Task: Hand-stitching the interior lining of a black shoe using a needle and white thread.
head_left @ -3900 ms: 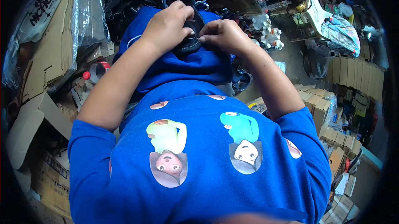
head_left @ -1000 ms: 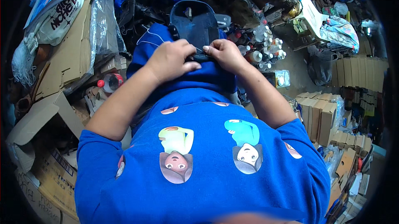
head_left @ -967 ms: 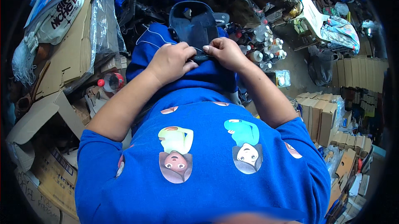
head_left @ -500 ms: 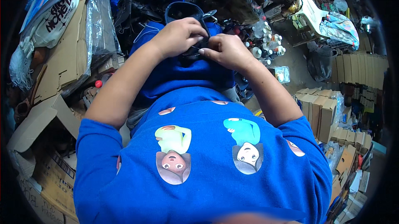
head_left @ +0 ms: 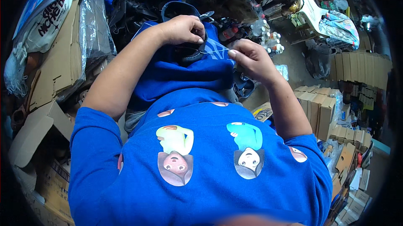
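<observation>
On the blue cloth [head_left: 180,74] over my lap lies a black shoe-like item [head_left: 192,56], largely hidden by my left hand. A dark rounded opening [head_left: 178,7] with a raised rim shows just beyond that hand; whether it belongs to the same item I cannot tell. My left hand [head_left: 182,30] rests over the item with its fingers curled down; what they grip is hidden. Off to the right, my right hand [head_left: 254,60] pinches a thin pale thread [head_left: 216,51] between thumb and forefinger. The thread runs taut from the black item to that pinch.
Flattened cardboard [head_left: 63,54] and clear plastic wrap [head_left: 93,24] stand at left. Several bottles [head_left: 268,41] are beyond my right hand, with a white chair [head_left: 310,10] farther off. Stacked boxes [head_left: 315,108] line the right side. An opened carton [head_left: 37,129] is at lower left.
My right hand has moved right and slightly toward me, away from my left hand, drawing the thread out between them. The left hand has shifted slightly, its fingers now curled more tightly.
</observation>
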`<state>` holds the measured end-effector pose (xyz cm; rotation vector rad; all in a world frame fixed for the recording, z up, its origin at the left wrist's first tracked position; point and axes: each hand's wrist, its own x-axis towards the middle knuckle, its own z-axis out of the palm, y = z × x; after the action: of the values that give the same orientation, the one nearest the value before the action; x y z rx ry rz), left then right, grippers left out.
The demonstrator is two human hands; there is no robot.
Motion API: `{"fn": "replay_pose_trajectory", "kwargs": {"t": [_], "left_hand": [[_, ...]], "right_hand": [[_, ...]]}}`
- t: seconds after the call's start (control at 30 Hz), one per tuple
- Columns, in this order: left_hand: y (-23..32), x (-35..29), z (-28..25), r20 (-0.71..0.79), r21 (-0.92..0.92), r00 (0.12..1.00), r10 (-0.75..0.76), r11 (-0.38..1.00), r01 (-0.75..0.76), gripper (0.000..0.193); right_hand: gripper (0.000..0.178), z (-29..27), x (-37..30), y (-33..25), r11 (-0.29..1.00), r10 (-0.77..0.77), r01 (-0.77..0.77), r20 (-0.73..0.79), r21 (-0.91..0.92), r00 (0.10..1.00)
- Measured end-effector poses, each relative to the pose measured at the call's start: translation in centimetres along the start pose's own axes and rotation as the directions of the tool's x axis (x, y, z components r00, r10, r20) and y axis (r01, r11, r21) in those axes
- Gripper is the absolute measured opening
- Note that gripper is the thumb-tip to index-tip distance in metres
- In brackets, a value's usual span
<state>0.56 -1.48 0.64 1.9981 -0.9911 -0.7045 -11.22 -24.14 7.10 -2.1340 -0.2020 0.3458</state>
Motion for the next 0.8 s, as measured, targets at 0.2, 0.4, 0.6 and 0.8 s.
{"fn": "replay_pose_trajectory", "kwargs": {"t": [0.2, 0.4, 0.6, 0.8], "left_hand": [[0.1, 0.2, -0.9, 0.108, -0.067, 0.994, 0.023, 0.998, -0.016, 0.017], [-0.1, 0.3, -1.0, 0.155, -0.135, 0.987, -0.044, 0.989, 0.065, 0.019], [-0.3, 0.4, -1.0, 0.157, -0.146, 0.987, -0.013, 0.989, 0.036, 0.02], [0.1, 0.4, -1.1, 0.159, -0.121, 0.986, -0.043, 0.991, 0.062, 0.02]], "right_hand": [[0.019, 1.7, 1.7, 0.0, 0.933, -0.083, 0.087, 0.027, -0.349, 0.996], [0.022, 2.0, 2.3, -0.5, 0.897, -0.06, 0.065, 0.024, -0.438, 0.998], [0.02, 2.0, 2.7, -1.4, 0.872, -0.046, 0.064, 0.049, -0.486, 0.998], [0.019, 2.0, 3.1, -1.5, 0.882, -0.017, 0.038, 0.049, -0.471, 0.999]]}}
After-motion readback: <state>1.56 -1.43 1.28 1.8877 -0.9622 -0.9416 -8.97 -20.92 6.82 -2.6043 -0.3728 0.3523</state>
